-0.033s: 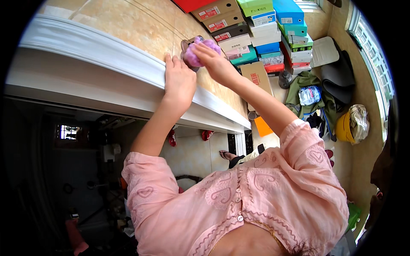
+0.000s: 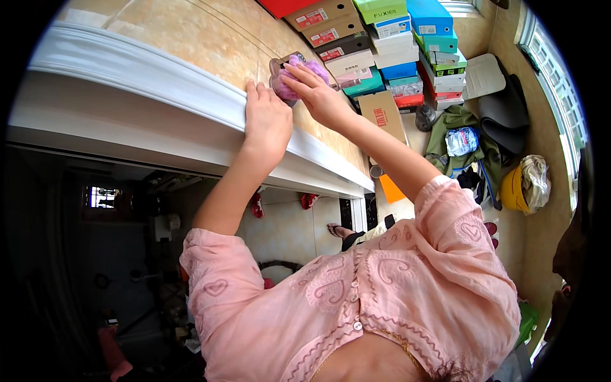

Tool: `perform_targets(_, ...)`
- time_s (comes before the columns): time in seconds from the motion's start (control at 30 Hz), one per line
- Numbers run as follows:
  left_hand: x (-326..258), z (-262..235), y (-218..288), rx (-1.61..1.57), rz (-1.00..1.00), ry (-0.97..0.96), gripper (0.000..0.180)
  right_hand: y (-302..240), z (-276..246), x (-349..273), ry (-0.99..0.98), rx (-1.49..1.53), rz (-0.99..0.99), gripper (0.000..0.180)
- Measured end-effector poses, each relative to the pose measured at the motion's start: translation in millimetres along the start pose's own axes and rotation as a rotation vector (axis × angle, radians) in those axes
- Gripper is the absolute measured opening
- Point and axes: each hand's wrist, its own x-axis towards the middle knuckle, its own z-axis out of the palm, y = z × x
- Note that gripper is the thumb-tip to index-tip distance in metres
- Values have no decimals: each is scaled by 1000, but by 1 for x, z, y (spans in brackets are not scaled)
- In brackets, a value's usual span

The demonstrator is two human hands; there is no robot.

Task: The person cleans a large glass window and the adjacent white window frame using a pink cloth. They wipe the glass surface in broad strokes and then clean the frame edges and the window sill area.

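Note:
My right hand [image 2: 321, 99] presses a fluffy purple cloth [image 2: 314, 67] against a brownish, see-through fixture [image 2: 277, 66] on the tan tiled wall [image 2: 216, 41]. Its fingers spread over the cloth and cover part of both. The fixture's exact kind is hard to make out; a short pinkish-brown bar [image 2: 348, 83] sticks out on its right. Just left of the cloth, my left hand [image 2: 267, 118] lies flat on the white door frame [image 2: 191, 95], holding nothing. Its fingertips reach over the frame's edge onto the tile, close to the fixture.
Stacked shoe boxes [image 2: 394, 51] stand at the upper right. Near them are a brown carton [image 2: 380, 113], a green fabric bag [image 2: 445, 127] and a yellow container [image 2: 514, 191]. Through the doorway below the frame, a person's sandalled foot [image 2: 337, 230] and red shoes [image 2: 309, 201] show.
My right hand has shifted slightly left on the purple cloth, its fingers a little more spread. My left hand stays in place on the door frame.

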Motion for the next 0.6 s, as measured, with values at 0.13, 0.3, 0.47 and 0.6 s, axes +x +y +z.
perform_targets(0.13,5,2,4,26,14,76,30,9,11,-22,64,-64,-9,59)
perform_targets(0.3,-1,0,2,-17,-10,132,22,3,-6,-35,-26,-43,-22,58)
perform_targets(0.47,1,4,2,-124,11,138,19,-15,5,12,-49,-83,-68,46)
perform_targets(0.6,-1,7,2,-174,38,315,14,-3,15,14,-115,-363,-185,43)
